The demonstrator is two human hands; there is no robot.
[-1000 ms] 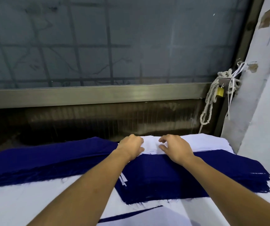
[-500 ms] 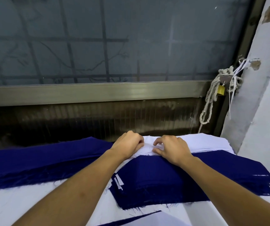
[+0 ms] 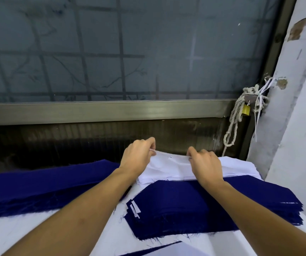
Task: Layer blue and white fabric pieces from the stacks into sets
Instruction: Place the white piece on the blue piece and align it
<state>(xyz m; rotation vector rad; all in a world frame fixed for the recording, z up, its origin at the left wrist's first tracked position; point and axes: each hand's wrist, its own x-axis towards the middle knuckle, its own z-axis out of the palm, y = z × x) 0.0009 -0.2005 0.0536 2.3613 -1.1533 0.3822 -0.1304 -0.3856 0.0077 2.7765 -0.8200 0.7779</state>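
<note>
Raised now behind the blue stack [image 3: 185, 204], the white piece [image 3: 170, 167] is pinched by left hand [image 3: 137, 156] and right hand [image 3: 205, 165].

long stack [image 3: 37, 189] — left | layered stack [image 3: 176, 206] — right, front | far stack [image 3: 237, 166] behind it | all on table [image 3: 10, 235]

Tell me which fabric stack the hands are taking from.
The white stack, farthest back on the right: the left hand and right hand pinch its top piece. The near blue stack and long blue stack go ungripped.
</note>
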